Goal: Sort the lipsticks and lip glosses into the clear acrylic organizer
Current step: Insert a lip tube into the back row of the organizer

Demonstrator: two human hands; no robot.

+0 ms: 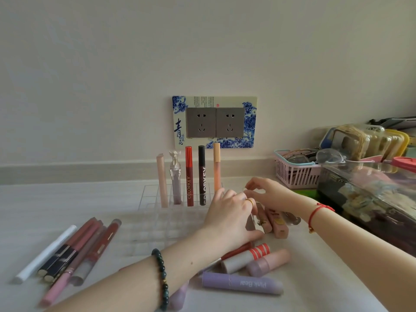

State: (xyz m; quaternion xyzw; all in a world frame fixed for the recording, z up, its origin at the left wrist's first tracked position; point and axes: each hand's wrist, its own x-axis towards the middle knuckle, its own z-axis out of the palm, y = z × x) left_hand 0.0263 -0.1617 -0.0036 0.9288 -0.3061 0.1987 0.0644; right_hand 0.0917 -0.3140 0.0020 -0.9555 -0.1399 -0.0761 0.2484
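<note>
Lip gloss (250, 222) between 2 curled hands (229, 213) (270, 192)

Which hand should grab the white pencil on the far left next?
Left, probably. The white pencil lies left of the organizer; the left hand is nearer, and the right hand would have to cross it.

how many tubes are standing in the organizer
5, in the back row of the organizer, left to right: pale pink stick, silver-capped mauve gloss, red Colorkey, dark Colorkey, peach gloss. The left hand may hide another.
</note>
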